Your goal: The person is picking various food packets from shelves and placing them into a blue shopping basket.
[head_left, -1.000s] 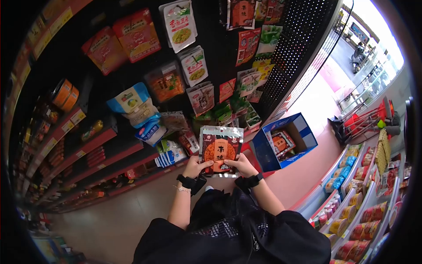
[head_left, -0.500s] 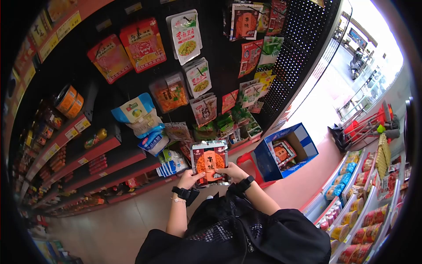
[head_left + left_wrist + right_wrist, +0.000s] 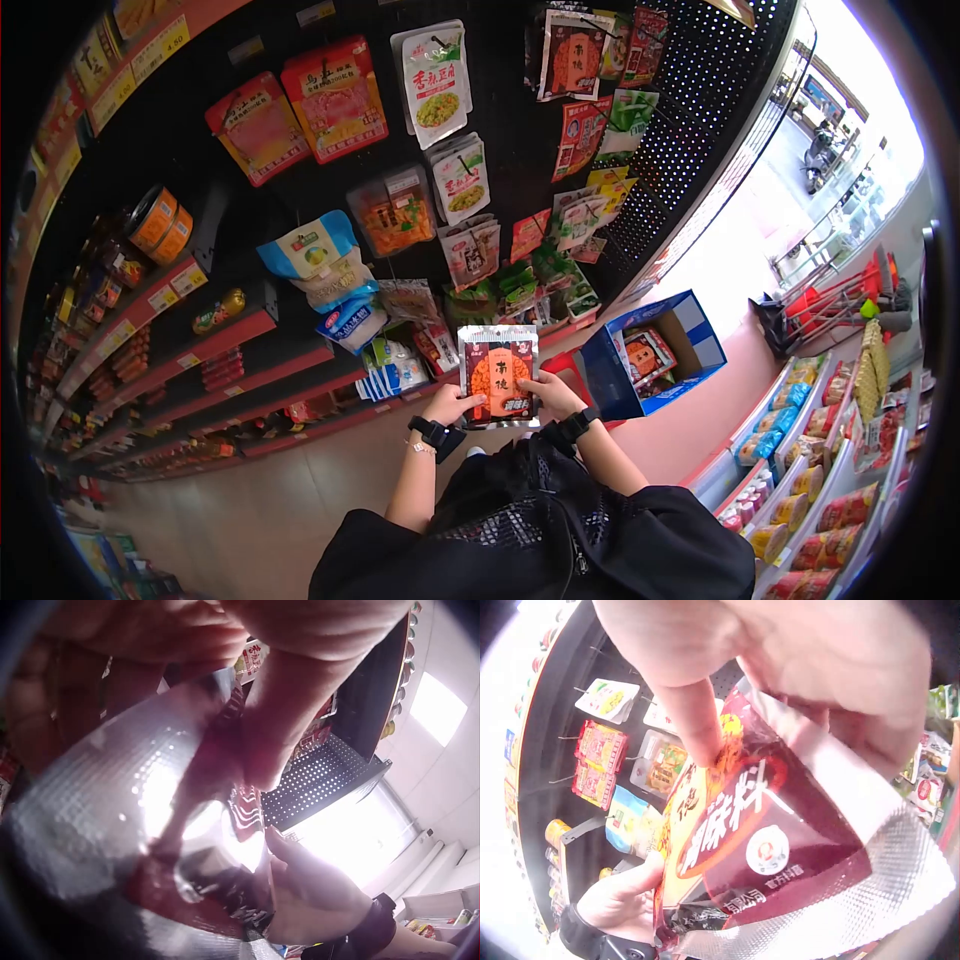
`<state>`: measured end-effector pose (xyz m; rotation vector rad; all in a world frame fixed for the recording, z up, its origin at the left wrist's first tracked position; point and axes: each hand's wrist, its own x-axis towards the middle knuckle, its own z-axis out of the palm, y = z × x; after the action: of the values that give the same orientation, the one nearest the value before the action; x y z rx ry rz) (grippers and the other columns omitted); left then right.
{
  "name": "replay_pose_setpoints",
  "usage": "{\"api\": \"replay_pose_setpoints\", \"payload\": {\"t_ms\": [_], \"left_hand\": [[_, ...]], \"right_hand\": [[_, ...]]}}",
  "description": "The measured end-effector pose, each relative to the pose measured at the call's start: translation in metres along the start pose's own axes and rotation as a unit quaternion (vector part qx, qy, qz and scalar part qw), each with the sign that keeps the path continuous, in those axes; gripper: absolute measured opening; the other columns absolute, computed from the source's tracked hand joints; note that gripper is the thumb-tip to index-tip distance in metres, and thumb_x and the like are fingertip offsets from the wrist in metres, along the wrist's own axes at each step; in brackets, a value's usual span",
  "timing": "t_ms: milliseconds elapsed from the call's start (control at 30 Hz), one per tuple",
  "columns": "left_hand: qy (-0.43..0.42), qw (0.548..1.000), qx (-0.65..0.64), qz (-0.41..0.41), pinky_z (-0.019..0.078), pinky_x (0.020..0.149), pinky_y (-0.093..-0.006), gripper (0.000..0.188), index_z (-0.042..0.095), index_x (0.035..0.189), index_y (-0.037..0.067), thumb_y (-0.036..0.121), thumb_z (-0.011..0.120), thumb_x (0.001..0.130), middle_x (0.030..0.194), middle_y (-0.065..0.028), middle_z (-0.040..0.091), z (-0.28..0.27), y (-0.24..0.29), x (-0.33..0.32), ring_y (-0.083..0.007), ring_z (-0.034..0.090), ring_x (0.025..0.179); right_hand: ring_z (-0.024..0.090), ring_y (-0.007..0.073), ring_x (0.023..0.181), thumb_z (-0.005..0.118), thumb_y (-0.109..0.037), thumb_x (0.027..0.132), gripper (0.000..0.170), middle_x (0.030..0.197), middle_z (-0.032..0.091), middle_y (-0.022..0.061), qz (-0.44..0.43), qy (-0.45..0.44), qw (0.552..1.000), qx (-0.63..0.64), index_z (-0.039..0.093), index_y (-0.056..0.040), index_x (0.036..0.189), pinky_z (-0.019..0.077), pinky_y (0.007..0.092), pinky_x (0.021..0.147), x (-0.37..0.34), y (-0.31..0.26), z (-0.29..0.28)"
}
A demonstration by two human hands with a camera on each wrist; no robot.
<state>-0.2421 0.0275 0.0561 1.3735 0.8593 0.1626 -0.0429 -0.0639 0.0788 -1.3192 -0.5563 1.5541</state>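
In the head view a dark red and orange seasoning packet with silver sealed edges is held upright in front of the body, its printed front facing up toward the head. My left hand grips its lower left side, thumb on the front. On the opposite edge, my right hand pinches it the same way. Close up in the right wrist view, the right thumb presses on the packet's printed face, and the crimped silver seal runs along the near side. The left wrist view looks at the packet's shiny foil, with much glare.
A black pegboard carries hanging food packets. Red-edged shelves with jars run along the left. A blue box holding similar packets stands to the right of the hands. More snack shelves line the right, near a bright doorway.
Both hands keep hold of the seasoning packet. It shows smaller than a second ago, having moved lower, and since half a second ago has shifted slightly right. The head view has shifted a little.
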Motion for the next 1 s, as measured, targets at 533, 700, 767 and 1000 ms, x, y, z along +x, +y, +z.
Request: {"api": "replay_pose_setpoints", "payload": {"t_ms": [533,700,767,1000], "left_hand": [[-0.013,0.999,-0.037,0.013,0.0261,0.04,-0.0171,0.028,0.06,0.074,0.002,0.03,0.056,0.075,0.058,0.0059,0.051,0.016,0.0,-0.01,-0.0006,0.035,0.046],[-0.057,0.995,0.039,-0.065,0.0419,0.063,-0.021,0.024,0.057,0.087,-0.002,0.02,0.052,0.078,0.078,-0.0032,0.059,0.015,-0.004,0.006,-0.0073,0.052,0.067],[-0.07,0.997,-0.006,-0.038,0.0419,0.063,-0.0213,0.025,0.057,0.087,-0.003,0.02,0.052,0.078,0.079,-0.0034,0.058,0.021,0.009,0.002,-0.0073,0.052,0.068],[-0.104,0.994,-0.005,-0.022,0.0417,0.066,-0.0228,0.026,0.055,0.089,-0.004,0.019,0.051,0.079,0.083,-0.0039,0.057,0.025,0.006,0.016,-0.008,0.051,0.07]], "right_hand": [[0.051,0.0087,0.067,0.058,-0.016,0.073,0.019,0.075,0.056,0.0025,0.058,0.016,0.998,0.012,0.053,0.0004,0.081,0.0411,0.022,0.061,-0.021,-0.008,-0.003],[0.049,0.0079,0.062,0.058,-0.019,0.073,0.02,0.072,0.055,0.001,0.037,0.04,0.998,0.043,0.053,-0.0013,0.079,0.039,0.0208,0.056,-0.028,-0.011,-0.005],[0.049,0.008,0.063,0.057,-0.02,0.074,0.019,0.072,0.055,0.001,0.042,0.044,0.996,0.066,0.053,-0.0017,0.08,0.039,0.021,0.056,-0.028,-0.006,-0.01],[0.05,0.0084,0.061,0.053,-0.02,0.076,0.02,0.071,0.054,0.0009,0.079,0.102,0.991,0.034,0.053,-0.0017,0.083,0.0389,0.0218,0.054,-0.038,-0.001,-0.017]]}}
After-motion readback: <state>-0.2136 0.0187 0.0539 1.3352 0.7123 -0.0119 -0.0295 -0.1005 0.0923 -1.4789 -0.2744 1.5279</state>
